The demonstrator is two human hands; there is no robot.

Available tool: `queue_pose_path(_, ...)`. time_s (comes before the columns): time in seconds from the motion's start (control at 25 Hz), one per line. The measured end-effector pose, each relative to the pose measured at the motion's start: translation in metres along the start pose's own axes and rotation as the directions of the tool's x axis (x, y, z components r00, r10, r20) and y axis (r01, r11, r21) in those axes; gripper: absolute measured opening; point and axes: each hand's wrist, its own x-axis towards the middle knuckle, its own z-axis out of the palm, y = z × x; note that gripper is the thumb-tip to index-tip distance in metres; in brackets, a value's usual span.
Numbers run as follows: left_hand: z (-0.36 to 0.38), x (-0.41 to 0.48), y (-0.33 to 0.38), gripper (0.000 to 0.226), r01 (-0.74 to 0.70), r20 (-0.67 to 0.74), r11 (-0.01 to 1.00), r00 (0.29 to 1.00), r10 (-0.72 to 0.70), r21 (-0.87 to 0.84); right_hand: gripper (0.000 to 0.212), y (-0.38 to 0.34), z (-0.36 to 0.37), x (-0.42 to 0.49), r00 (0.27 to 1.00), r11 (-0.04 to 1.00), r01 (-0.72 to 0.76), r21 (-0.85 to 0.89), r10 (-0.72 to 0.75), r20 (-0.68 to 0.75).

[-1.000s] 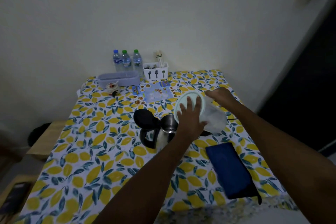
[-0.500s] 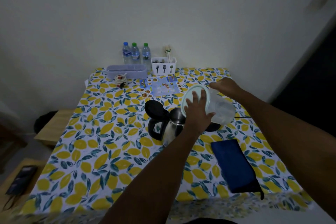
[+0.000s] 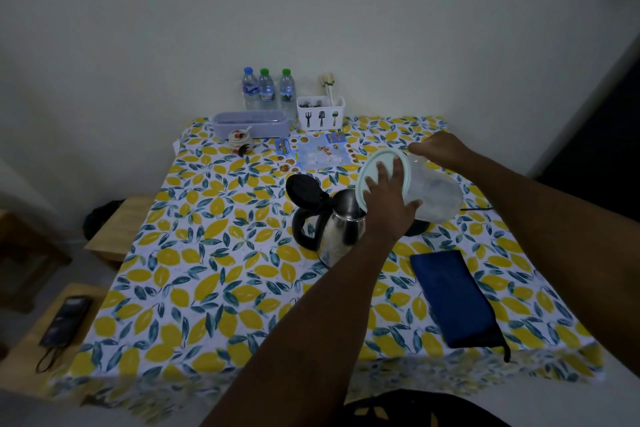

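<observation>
We see tub (image 3: 437, 194) tilted over open kettle (image 3: 341, 230): L grip (image 3: 388, 199) pressed flat, uncurled, on lid (image 3: 371, 170); R grip (image 3: 440, 150) curled round tub's far end.

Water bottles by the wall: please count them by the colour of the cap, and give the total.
Blue-capped bottle: 1
Green-capped bottles: 2
Total: 3

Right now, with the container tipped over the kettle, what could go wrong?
The tipped translucent plastic container has its pale round lid held on seemingly only by the left hand; a slip could dump the contents. The lid overhangs only the edge of the open steel kettle, so spill might reach the black kettle base.
</observation>
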Motion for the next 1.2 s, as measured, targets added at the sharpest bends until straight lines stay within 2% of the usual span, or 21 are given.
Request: queue_pose_path(1.2,-0.012,-0.005,0.002,0.092,-0.010,-0.014,1.000,1.000,0.010,-0.017,0.046,-0.009,-0.006,-0.007,1.000,1.000,-0.004,-0.006,0.005,0.019)
